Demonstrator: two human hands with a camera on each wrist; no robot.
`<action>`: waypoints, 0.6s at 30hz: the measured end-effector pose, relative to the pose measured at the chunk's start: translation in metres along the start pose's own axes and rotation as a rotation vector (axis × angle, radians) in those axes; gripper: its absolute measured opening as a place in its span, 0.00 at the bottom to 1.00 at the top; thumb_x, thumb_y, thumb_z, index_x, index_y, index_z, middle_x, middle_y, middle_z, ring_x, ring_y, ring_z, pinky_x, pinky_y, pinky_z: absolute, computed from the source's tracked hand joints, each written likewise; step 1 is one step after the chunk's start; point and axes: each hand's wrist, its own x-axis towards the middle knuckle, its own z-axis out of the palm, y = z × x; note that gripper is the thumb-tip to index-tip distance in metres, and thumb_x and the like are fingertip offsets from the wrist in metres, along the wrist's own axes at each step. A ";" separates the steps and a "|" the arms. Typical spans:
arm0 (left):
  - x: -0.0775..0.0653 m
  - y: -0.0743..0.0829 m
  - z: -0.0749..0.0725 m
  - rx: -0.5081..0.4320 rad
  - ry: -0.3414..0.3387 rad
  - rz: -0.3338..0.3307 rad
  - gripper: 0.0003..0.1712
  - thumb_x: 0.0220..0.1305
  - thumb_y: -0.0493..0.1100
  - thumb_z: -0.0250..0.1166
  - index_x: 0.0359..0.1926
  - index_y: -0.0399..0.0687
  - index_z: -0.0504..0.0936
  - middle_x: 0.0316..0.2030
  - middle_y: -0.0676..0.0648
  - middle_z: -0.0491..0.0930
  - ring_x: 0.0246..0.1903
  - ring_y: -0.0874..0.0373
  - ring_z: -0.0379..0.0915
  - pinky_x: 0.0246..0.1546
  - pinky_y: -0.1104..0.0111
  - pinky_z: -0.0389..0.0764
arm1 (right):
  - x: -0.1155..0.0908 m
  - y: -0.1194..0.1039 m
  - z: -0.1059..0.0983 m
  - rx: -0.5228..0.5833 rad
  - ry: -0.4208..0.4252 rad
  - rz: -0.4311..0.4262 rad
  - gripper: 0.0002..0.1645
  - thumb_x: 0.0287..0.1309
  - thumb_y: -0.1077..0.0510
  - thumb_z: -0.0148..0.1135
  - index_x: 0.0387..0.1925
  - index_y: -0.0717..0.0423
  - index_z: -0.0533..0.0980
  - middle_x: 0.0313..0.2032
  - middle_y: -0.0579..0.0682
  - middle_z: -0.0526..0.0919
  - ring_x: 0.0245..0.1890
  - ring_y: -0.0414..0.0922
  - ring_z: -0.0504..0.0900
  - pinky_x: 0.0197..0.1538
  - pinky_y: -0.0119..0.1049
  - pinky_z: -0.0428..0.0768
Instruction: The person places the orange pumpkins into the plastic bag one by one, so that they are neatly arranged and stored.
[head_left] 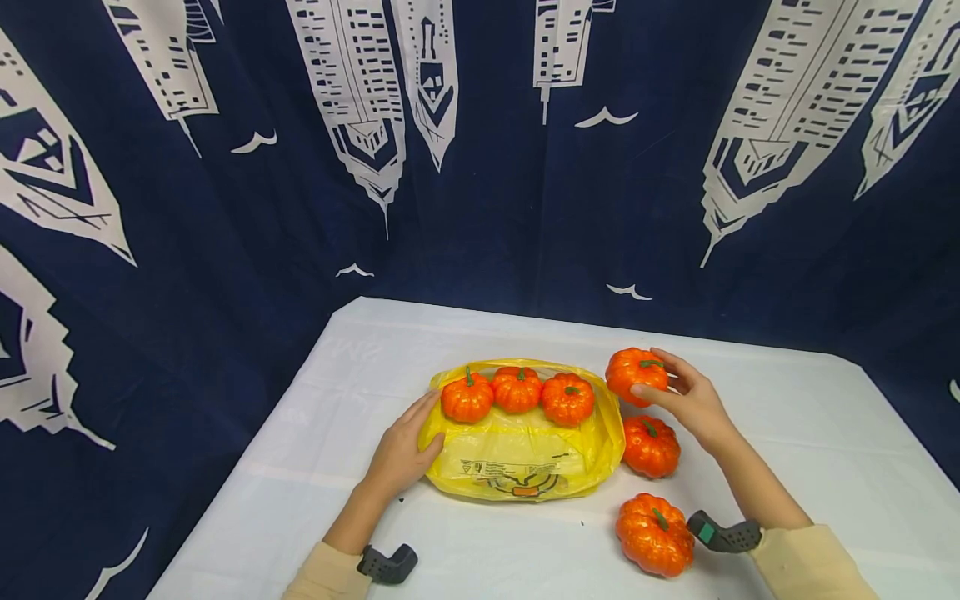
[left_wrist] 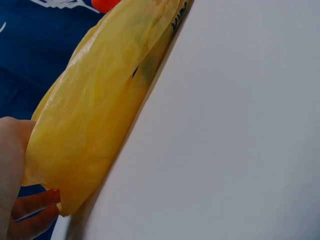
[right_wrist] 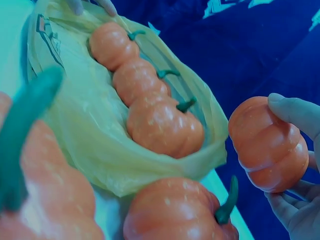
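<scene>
A yellow plastic bag (head_left: 517,446) lies open on the table with three orange toy pumpkins in a row inside: one on the left (head_left: 467,398), one in the middle (head_left: 517,390), one on the right (head_left: 567,399). My left hand (head_left: 408,446) holds the bag's left edge; in the left wrist view, thumb and fingers lie on either side of the yellow film (left_wrist: 85,130). Beyond the bag's right rim, my right hand (head_left: 693,400) grips another orange pumpkin (head_left: 636,375) between thumb and fingers. This held pumpkin (right_wrist: 270,145) is raised beside the rim in the right wrist view.
One more pumpkin (head_left: 651,447) sits right against the bag's right side. Nearer to me, another pumpkin (head_left: 655,535) rests on the white table (head_left: 337,417) by my right wrist. A dark blue curtain (head_left: 480,233) with white buildings hangs behind the table.
</scene>
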 end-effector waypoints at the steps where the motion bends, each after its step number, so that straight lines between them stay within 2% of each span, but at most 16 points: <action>1: 0.000 0.000 0.000 -0.002 -0.001 -0.002 0.37 0.60 0.39 0.65 0.71 0.45 0.66 0.68 0.45 0.66 0.66 0.48 0.63 0.66 0.55 0.65 | -0.001 -0.002 0.001 0.001 -0.003 -0.002 0.51 0.60 0.44 0.65 0.76 0.56 0.51 0.70 0.67 0.56 0.66 0.65 0.61 0.63 0.61 0.67; 6: 0.000 0.000 0.000 -0.008 -0.001 -0.008 0.37 0.61 0.40 0.65 0.71 0.45 0.66 0.68 0.46 0.66 0.67 0.49 0.63 0.66 0.55 0.64 | -0.004 -0.008 0.007 0.009 -0.020 -0.009 0.51 0.60 0.45 0.66 0.75 0.55 0.52 0.70 0.66 0.58 0.65 0.64 0.63 0.62 0.60 0.68; 14: 0.000 0.000 0.000 0.000 0.003 0.011 0.37 0.60 0.40 0.65 0.70 0.44 0.66 0.68 0.44 0.66 0.66 0.47 0.64 0.65 0.54 0.66 | -0.009 -0.017 0.018 0.013 -0.057 -0.016 0.49 0.59 0.46 0.67 0.75 0.55 0.54 0.69 0.64 0.60 0.66 0.63 0.63 0.59 0.53 0.75; 18: 0.000 0.000 0.000 0.003 0.005 0.013 0.37 0.60 0.40 0.65 0.70 0.43 0.66 0.68 0.44 0.66 0.66 0.47 0.64 0.65 0.54 0.66 | -0.010 -0.022 0.025 0.024 -0.073 -0.031 0.49 0.58 0.47 0.68 0.74 0.55 0.57 0.69 0.64 0.62 0.67 0.62 0.63 0.59 0.51 0.75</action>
